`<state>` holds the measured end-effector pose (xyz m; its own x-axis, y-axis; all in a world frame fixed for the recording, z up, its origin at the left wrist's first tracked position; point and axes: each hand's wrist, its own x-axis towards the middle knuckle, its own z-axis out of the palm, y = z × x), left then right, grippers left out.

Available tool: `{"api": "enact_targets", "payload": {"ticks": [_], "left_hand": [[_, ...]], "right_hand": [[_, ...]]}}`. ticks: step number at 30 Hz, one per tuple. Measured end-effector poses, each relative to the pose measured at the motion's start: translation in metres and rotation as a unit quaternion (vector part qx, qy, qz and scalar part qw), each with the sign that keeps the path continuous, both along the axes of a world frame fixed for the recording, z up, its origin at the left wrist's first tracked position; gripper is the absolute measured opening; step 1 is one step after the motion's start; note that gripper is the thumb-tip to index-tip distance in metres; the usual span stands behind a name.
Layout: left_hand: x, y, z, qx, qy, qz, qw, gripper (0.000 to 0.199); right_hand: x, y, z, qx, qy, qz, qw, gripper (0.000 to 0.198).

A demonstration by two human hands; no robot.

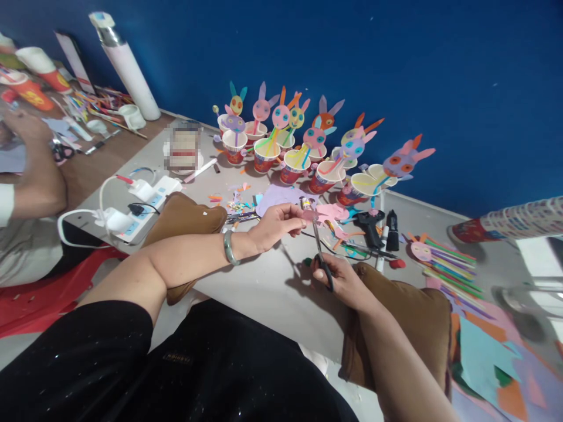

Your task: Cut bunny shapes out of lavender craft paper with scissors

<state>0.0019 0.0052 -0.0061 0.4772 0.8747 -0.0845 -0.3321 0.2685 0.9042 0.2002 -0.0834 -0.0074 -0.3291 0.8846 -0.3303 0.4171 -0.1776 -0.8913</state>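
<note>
My left hand [280, 225] pinches a small piece of pink paper [309, 215] between thumb and fingers above the table. Black-handled scissors [324, 266] are gripped in my right hand [341, 278], their blades pointing away from me and meeting the pink paper. Whether the blades are parted is hard to make out. Just beyond lie a pink paper scrap [333, 212] and a sheet of lilac paper [281, 199]. A black glue gun [370, 228] rests to the right, beside a black marker [392, 230].
Paper cups [267, 157] with rabbit-faced paper figures line the blue wall. A power strip [152, 211] with plugs sits left, by a brown cushion [189, 220]. Another brown cushion [409, 316] lies under my right forearm. Stacked cups [505, 220] and coloured paper [484, 351] are at right. Another person's arm [37, 158] shows at left.
</note>
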Motion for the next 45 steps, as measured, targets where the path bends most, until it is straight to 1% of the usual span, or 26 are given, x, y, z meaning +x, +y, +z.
{"api": "enact_targets", "payload": {"ticks": [3, 10, 16, 24, 33, 45], "left_hand": [[-0.0007, -0.0008, 0.0013, 0.004, 0.001, -0.004, 1.0, 0.018], [-0.0021, -0.0042, 0.0057, -0.003, 0.004, -0.02, 1.0, 0.026], [-0.002, -0.0058, 0.0056, -0.014, 0.006, -0.048, 0.999, 0.025], [-0.0014, -0.0075, 0.0051, -0.016, 0.005, -0.069, 0.998, 0.025], [-0.0024, -0.0085, 0.008, -0.025, 0.008, -0.073, 0.997, 0.023], [-0.0021, -0.0075, 0.0041, -0.021, 0.015, -0.075, 0.997, 0.023]], "right_hand": [[-0.0004, -0.0002, 0.0001, -0.004, 0.001, -0.003, 1.0, 0.062], [-0.0017, -0.0004, 0.0009, -0.001, -0.005, -0.005, 1.0, 0.059], [-0.0014, 0.0002, 0.0, 0.012, -0.001, -0.007, 1.0, 0.06], [-0.0007, 0.0003, 0.0005, 0.022, -0.006, -0.005, 1.0, 0.059], [-0.0018, -0.0001, 0.0024, 0.033, -0.005, 0.0, 0.999, 0.059], [-0.0027, 0.0008, 0.0043, 0.026, -0.017, -0.003, 1.0, 0.056]]}}
